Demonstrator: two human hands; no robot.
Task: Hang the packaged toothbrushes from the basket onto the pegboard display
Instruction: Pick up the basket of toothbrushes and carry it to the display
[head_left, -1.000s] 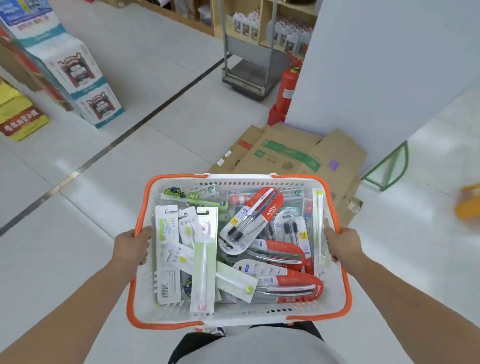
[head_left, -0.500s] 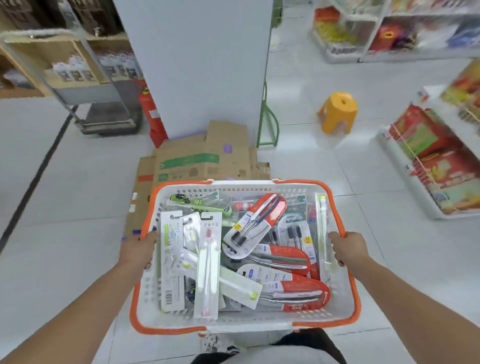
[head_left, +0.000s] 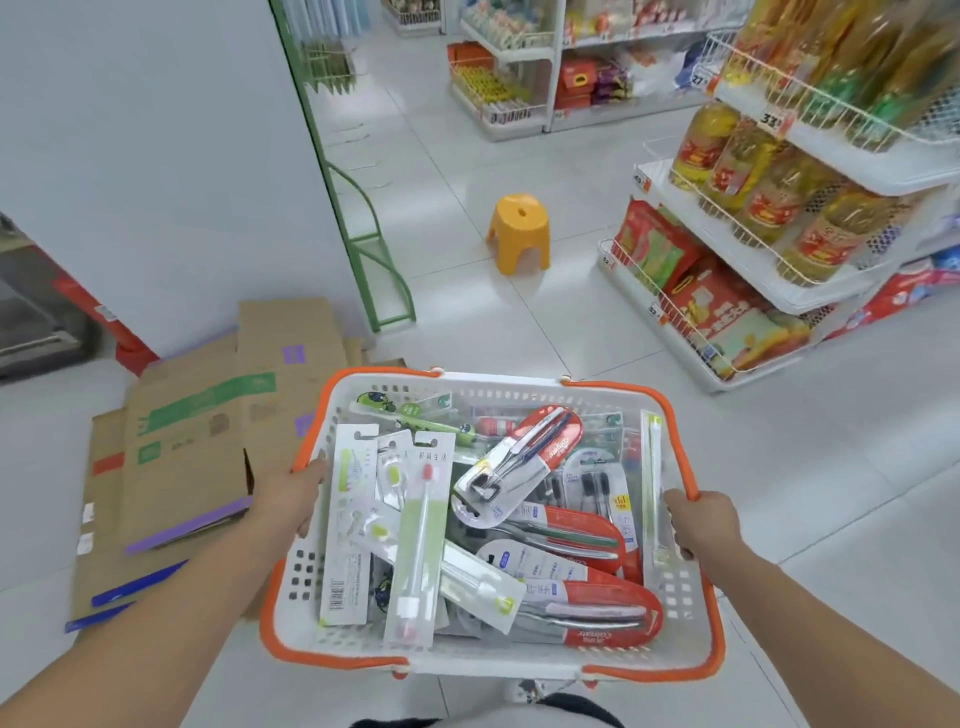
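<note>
We hold the basket (head_left: 680, 467) level, left hand (head_left: 291, 501) curled on its nine o'clock rim, right hand (head_left: 701, 525) at three; toothbrushes (head_left: 519, 530) piled inside. Pegboard unseen, so we carry steadily.

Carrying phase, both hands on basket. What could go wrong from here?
1. Toothbrush packs are heaped loosely; a tilt of the basket might spill some.
2. Flattened cardboard lies on the floor by the left hand: possible slip.
3. The orange stool stands in the aisle ahead; the right hand isn't free.

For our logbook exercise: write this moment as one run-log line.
left hand grips basket | right hand grips basket | toothbrushes inside | pegboard unseen
</note>
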